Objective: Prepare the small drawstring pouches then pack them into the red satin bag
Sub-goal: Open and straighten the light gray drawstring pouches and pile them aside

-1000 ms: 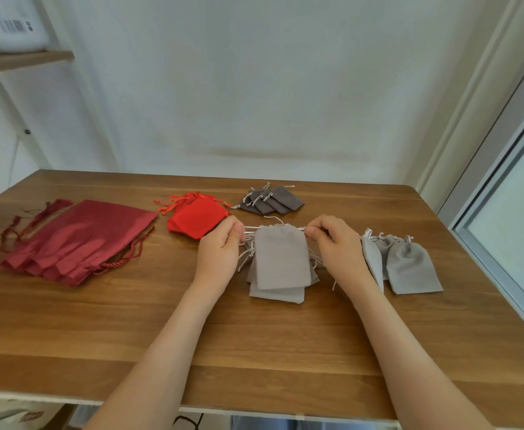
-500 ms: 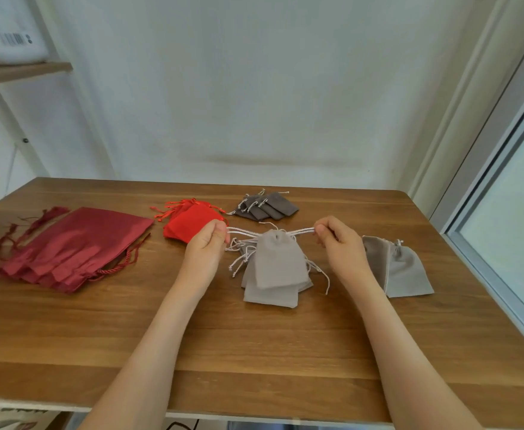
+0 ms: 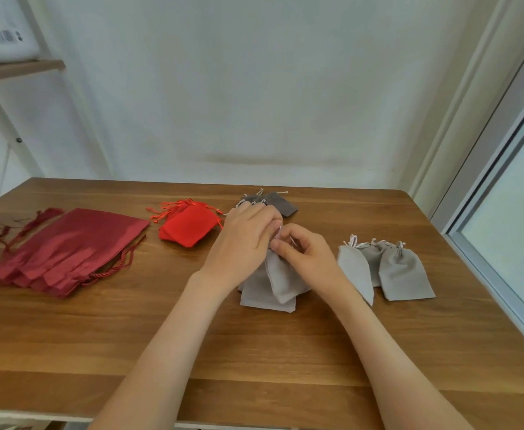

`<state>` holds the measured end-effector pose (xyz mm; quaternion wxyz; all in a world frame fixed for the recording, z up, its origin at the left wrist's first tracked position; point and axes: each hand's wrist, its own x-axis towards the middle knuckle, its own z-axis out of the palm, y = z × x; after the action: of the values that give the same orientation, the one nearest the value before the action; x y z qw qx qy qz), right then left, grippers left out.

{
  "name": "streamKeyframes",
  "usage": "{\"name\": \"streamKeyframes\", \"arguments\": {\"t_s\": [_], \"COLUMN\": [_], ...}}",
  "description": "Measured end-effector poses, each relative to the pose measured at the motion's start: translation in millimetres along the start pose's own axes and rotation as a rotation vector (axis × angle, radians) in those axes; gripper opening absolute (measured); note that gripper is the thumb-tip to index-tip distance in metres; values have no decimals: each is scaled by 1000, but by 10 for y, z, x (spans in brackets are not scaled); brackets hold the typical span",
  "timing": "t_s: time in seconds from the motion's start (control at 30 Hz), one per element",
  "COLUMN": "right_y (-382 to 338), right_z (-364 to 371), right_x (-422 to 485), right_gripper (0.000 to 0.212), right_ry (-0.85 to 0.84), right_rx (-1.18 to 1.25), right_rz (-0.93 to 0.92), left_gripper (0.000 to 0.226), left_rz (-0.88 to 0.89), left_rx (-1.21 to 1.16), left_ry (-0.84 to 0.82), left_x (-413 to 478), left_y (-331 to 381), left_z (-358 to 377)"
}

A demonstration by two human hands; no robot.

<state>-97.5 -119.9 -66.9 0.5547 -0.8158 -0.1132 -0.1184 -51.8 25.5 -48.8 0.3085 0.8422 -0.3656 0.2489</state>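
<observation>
Both hands (image 3: pixel 245 243) on one grey pouch (image 3: pixel 280 282)

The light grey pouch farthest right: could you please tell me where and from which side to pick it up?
Pinch the pouch at its gathered neck, just under the cords, from above and from the right. It lies flat on the table, so the bunched neck seems easiest to pinch, and its left edge overlaps a neighbouring pouch while its right is free.
</observation>
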Motion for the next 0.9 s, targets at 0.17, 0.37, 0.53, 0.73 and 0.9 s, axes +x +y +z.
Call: {"name": "streamKeyframes", "arguments": {"t_s": [0.17, 0.37, 0.53, 0.73, 0.9], "right_y": [-1, 21, 11, -37, -60], "right_z": [6, 5, -13, -81, -90], "right_x": [-17, 6, 2, -14, -38], "right_gripper": [12, 11, 7, 21, 19], "right_ry": [67, 217, 142, 71, 7], "right_rx": [134, 233, 281, 347, 165], "right_rz": [101, 154, 150, 186, 162], "left_gripper": [6, 31, 44, 40, 30], "left_rz": [-263, -219, -285, -191, -215], "left_rx": [-229, -243, -342, -283, -346], "left_ry": [71, -176, -93, -38, 33], "left_x": [-87, -267, -240, -222, -231], "left_y": [-11, 60, 63, -40, -103], "left_z": [158, 395, 397, 319, 276]}}
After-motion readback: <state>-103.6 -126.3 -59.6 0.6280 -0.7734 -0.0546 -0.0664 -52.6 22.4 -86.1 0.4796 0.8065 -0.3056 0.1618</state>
